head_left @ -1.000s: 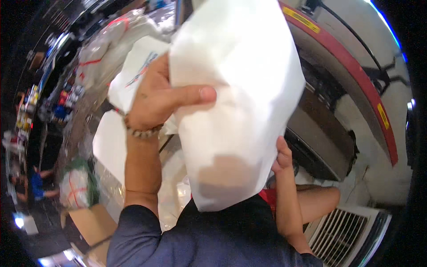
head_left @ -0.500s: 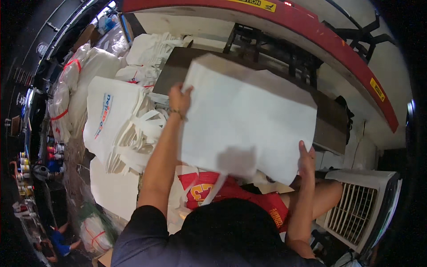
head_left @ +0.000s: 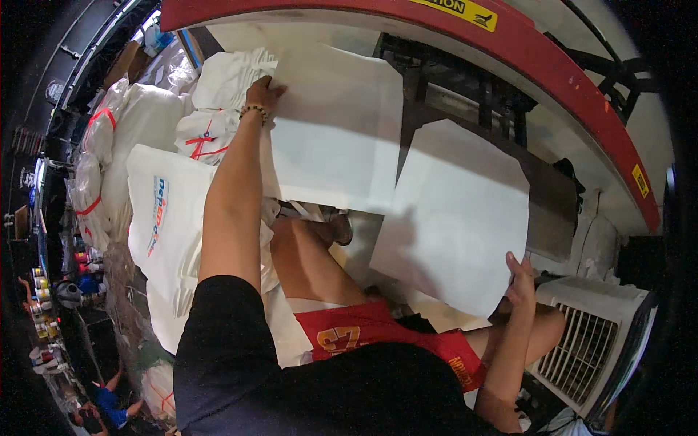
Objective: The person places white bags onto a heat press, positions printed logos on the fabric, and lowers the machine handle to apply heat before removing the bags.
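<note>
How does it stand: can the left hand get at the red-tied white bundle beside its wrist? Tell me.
Probably yes: nothing visible blocks the bundle, though the left hand holds a white sheet it may first need to release.

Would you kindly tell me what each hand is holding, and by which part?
The left hand holds one white sheet near its upper left edge; the right hand holds another white sheet by its lower right edge.

Printed markings around the view
Red beam [head_left: 552, 65]: yellow sticker [head_left: 462, 11] with black lettering, one o'clock; smaller yellow label [head_left: 640, 181], three. White tote bag [head_left: 190, 211]: blue-and-red lettering [head_left: 158, 216], nine. Red shorts [head_left: 382, 323]: gold numerals [head_left: 338, 338], six.
</note>
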The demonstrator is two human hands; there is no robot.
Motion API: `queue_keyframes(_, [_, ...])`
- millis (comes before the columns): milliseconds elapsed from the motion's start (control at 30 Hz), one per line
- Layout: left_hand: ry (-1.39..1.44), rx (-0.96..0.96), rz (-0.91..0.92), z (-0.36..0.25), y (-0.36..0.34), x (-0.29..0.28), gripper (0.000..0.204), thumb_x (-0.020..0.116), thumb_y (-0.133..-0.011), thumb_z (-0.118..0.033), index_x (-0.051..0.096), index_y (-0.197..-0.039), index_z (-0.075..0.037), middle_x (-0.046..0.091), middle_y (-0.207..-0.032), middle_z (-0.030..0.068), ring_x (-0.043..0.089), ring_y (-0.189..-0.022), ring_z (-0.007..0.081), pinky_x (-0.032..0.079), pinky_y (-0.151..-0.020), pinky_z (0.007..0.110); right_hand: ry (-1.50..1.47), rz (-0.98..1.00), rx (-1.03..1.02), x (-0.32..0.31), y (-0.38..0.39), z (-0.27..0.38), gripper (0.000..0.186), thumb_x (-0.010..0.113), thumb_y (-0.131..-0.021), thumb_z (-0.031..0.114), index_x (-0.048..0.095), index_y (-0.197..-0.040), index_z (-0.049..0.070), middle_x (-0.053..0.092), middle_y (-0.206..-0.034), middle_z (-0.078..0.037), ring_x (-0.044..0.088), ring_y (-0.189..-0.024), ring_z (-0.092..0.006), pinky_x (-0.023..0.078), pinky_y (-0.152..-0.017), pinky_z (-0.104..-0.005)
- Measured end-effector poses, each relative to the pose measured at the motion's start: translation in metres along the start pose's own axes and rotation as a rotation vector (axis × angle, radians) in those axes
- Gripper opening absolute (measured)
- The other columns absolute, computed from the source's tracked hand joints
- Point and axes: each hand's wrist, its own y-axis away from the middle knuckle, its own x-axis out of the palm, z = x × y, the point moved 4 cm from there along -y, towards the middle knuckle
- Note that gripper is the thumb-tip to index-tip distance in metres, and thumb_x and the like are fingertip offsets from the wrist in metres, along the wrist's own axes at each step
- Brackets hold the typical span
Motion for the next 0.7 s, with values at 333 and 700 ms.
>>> queue_keyframes(333, [-0.202,0.272,-0.212,-0.094,0.222,0.02,0.077,0.079,-0.074,-0.046,0.054,-0.133,-0.004,0.045,-0.144,0.0247,0.035,-0.135,0.049,0.031,-0.106,0.062,-0.094,0.04,-0.086,-0.008,-0.017,-0.006,0.045,0.067,-0.095,0.023,0.051,-0.131,0.001,0.063,-0.117,-0.009,0.061,-0.108,-0.0213,0.05,-0.092,-0.0358])
queue_keyframes(700, [-0.265,0.652,0.093,-0.057,0.28,0.037,0.061,0.05,-0.084,-0.001,0.049,-0.144,-0.016,0.044,-0.152,0.0111,0.036,-0.142,0.0396,0.024,-0.116,0.055,-0.112,-0.022,-0.038,-0.051,-0.044,-0.006,0.06,0.071,-0.092,0.03,0.045,-0.137,-0.001,0.055,-0.132,-0.016,0.051,-0.124,-0.0271,0.04,-0.106,-0.0407])
